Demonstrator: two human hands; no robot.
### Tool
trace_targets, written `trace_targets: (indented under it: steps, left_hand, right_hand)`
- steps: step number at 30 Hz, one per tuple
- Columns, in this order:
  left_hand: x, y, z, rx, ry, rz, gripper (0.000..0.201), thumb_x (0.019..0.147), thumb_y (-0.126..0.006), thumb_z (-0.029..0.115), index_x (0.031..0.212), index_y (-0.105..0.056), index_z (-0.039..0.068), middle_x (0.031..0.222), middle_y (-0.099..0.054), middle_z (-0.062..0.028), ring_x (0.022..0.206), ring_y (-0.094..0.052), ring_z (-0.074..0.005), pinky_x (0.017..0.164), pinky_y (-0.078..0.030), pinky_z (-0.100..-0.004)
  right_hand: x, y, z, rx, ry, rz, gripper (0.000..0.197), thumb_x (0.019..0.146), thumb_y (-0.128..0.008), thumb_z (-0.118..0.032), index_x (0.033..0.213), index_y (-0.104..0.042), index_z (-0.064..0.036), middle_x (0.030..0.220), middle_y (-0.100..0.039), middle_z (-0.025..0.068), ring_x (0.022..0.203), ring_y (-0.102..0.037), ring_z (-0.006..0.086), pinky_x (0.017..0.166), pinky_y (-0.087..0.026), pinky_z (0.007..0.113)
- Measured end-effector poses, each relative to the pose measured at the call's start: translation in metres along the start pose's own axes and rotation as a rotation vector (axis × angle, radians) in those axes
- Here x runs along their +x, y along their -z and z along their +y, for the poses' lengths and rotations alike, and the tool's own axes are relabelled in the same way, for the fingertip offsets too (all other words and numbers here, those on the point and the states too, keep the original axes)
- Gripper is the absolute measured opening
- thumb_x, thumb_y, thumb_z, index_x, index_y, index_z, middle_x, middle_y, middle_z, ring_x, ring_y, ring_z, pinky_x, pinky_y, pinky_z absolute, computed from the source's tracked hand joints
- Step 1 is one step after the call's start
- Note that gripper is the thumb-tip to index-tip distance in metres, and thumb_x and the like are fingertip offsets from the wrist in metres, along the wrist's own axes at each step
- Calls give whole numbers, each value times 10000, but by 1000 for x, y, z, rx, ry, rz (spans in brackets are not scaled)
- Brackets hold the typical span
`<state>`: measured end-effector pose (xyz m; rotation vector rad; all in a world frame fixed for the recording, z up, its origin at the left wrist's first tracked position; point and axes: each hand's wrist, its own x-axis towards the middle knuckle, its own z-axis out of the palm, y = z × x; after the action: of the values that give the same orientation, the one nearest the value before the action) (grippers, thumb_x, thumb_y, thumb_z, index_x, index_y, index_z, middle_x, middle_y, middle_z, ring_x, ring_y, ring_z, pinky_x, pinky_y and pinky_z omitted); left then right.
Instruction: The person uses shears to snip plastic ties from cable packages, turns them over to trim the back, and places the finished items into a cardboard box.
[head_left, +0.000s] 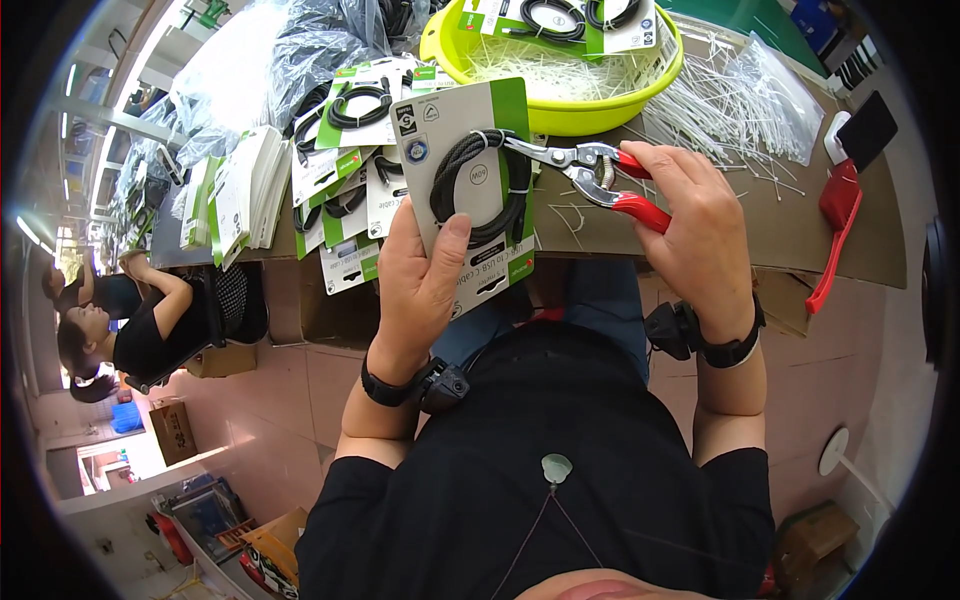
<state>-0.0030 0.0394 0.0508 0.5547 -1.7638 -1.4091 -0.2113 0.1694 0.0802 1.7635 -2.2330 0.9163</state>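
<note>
My left hand (420, 270) grips a green-and-white card (455, 105) with a coiled black cable (517, 195) fastened to it, thumb on the front. My right hand (697, 225) is closed round the red handles of a pair of cutting pliers (585, 165). The pliers' metal jaws point left and meet the top of the coil, where a white tie goes round the cable. Whether the jaws are closed on the tie I cannot tell. Left of the held card lies a pile of similar carded cables (360, 105).
A yellow-green basin (570, 117) holds white ties and carded cables. Loose white cable ties (710, 110) spread beside it. A red brush (838, 215) lies at the table's right edge. Stacked cards (250, 190) and clear plastic bags (240, 80) are at left. Another person (130, 330) sits further left.
</note>
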Motion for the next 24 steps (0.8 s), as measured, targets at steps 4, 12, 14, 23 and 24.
trace_targets:
  steps: [4,12,14,23,24]
  left_hand:
    - [-1,-2,4,274,-138,8,346,943,-558,110,1237,-476,-53,1039,-633,-139,918,-603,-169,805,-478,-294]
    - [-4,-3,5,622,-332,7,340,923,-573,76,1222,-483,-60,988,-637,-155,857,-611,-177,773,-486,-295]
    - [-6,-3,6,507,-285,32,341,918,-578,74,1218,-487,-61,992,-640,-153,862,-614,-178,773,-488,-291]
    - [-7,-4,6,293,-119,-108,350,897,-593,55,1220,-501,-41,1002,-652,-140,858,-630,-176,777,-498,-299]
    - [-8,-5,9,318,-122,-125,351,894,-596,55,1220,-503,-36,998,-652,-141,853,-633,-180,774,-500,-301]
  right_hand:
    - [1,-1,-1,37,-7,-6,513,683,-689,-25,1183,-593,-86,1068,-617,135,990,-575,322,875,-457,406]
    - [-4,-18,8,390,-42,-115,427,732,-685,-25,1150,-606,-54,997,-650,144,848,-631,316,785,-500,344]
    - [-4,-18,7,523,-123,-114,396,739,-689,-31,1129,-614,-45,983,-656,145,835,-639,304,772,-503,333]
    - [21,-25,-23,570,19,198,301,731,-705,-11,1027,-647,-18,940,-673,135,853,-665,251,746,-521,314]
    - [21,-26,-24,540,74,220,307,723,-705,0,1024,-647,-18,937,-673,133,853,-665,256,744,-524,316]
